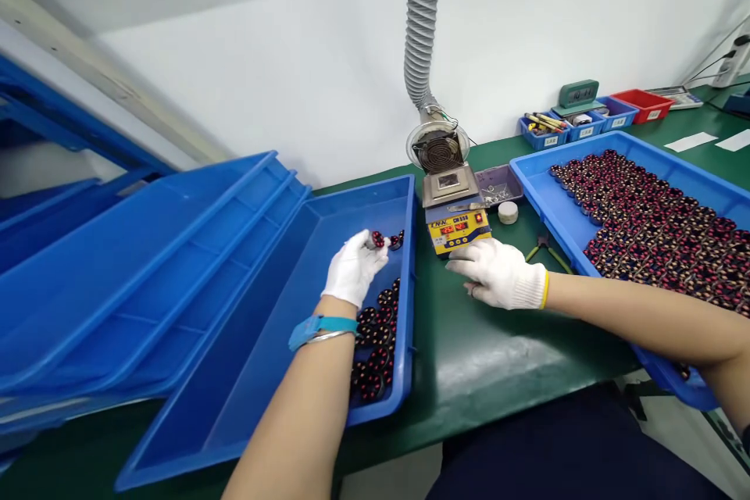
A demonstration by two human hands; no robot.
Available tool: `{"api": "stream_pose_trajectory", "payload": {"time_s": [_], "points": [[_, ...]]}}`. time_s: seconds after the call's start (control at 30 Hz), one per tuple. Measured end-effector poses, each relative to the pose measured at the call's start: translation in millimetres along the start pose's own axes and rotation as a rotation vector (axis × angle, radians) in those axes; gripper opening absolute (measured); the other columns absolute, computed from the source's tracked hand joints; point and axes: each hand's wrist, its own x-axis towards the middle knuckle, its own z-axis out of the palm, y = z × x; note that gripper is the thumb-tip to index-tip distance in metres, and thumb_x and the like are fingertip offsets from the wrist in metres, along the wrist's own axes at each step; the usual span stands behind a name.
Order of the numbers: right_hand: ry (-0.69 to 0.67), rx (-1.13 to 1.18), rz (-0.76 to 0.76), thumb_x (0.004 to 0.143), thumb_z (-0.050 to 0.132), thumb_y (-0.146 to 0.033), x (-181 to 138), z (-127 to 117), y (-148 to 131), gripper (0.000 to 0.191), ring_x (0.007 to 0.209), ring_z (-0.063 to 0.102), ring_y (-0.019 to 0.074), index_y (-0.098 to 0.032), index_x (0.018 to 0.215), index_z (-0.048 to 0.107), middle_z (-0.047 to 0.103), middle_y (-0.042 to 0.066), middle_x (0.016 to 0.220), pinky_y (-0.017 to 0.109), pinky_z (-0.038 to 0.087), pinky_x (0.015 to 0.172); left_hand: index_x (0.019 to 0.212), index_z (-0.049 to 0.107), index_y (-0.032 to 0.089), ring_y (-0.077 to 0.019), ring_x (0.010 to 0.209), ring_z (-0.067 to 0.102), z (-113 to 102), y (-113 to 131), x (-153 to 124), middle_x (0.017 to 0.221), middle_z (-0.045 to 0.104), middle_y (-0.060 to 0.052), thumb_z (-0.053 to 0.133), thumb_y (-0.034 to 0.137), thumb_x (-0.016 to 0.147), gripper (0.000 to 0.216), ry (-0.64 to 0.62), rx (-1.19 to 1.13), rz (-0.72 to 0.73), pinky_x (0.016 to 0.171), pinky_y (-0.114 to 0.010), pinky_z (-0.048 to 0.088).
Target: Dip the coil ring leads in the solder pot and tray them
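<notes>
- At 8 to 9 o'clock from the yellow control unit [460, 232] (taken as the clock's centre throughout), the white-gloved left hand [355, 272] is held over the left blue tray [287, 281].
- Between its thumb and fingertips, which are closed together, a red-and-black part [377, 239] is pinched.
- At 9 o'clock, just beyond those fingertips, loose parts [398, 239] are seen by the tray's wall; at 7 to 8 o'clock, a heap of dark parts [375, 344] is gathered along the same side.
- At 4 to 5 o'clock, the gloved right hand [495, 273] is placed palm down just before the unit, its fingers loosely bent; whether anything is held beneath them cannot be told.
- At 3 o'clock, the right blue tray [571, 230] is largely covered with similar parts, and green-handled pliers [548, 250] are laid between it and the unit.
- At 2 to 3 o'clock, a round white pot [508, 212] is set beside the unit.
- Around 11 to 12 o'clock, a grey hose [420, 23] is hung above.
- At 9 o'clock, well apart, blue trays [146, 273] are stacked at a tilt.
</notes>
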Motion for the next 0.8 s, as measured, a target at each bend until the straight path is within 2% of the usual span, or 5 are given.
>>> {"api": "stream_pose_trajectory", "payload": {"time_s": [0.23,0.4,0.6,0.73,0.8], "points": [[0.224,0.5,0.573,0.072,0.072,-0.042,6,-7,-29,0.075,0.123,0.054,0.0263,-0.028,0.141,0.046,0.051,0.003,0.141,0.041,0.048,0.1,0.1,0.061,0.014,-0.0077,0.044,0.047,51,26,-62,0.062,0.057,-0.001,0.053,0.049,0.086,0.039,-0.476,-0.244,-0.086,0.045,-0.02,0.041],[0.285,0.699,0.553,0.064,0.079,-0.039,12,-4,-25,0.082,0.119,0.057,0.0224,-0.017,0.138,0.051,0.057,0.008,0.132,0.035,0.045,0.105,0.103,0.061,0.014,-0.0107,0.043,0.051,70,16,-77,0.06,0.06,-0.001,0.059,0.05,0.086,0.04,-0.62,-0.236,-0.103,0.042,-0.021,0.043],[0.382,0.61,0.422,0.069,0.077,-0.038,12,-8,-19,0.07,0.125,0.052,0.0226,-0.013,0.132,0.056,0.052,0.011,0.138,0.035,0.042,0.108,0.112,0.06,0.015,-0.0121,0.046,0.055,70,12,-81,0.063,0.059,0.001,0.072,0.051,0.077,0.052,-0.667,-0.187,-0.058,0.036,-0.022,0.044],[0.293,0.42,0.361,0.077,0.073,-0.039,11,-13,-15,0.026,0.112,0.06,0.0225,-0.019,0.093,0.072,0.064,0.005,0.122,0.035,0.046,0.099,0.108,0.058,0.016,-0.0136,0.048,0.058,74,7,-83,0.065,0.061,0.0,0.074,0.051,0.075,0.051,-0.693,-0.127,-0.072,0.037,-0.022,0.046],[0.218,0.345,0.385,0.076,0.073,-0.041,10,-15,-12,0.024,0.104,0.063,0.0233,-0.018,0.074,0.07,0.069,0.004,0.109,0.035,0.048,0.091,0.113,0.057,0.015,-0.0148,0.053,0.061,76,5,-81,0.069,0.062,-0.001,0.073,0.05,0.076,0.053,-0.701,-0.109,-0.105,0.038,-0.022,0.046]]}}
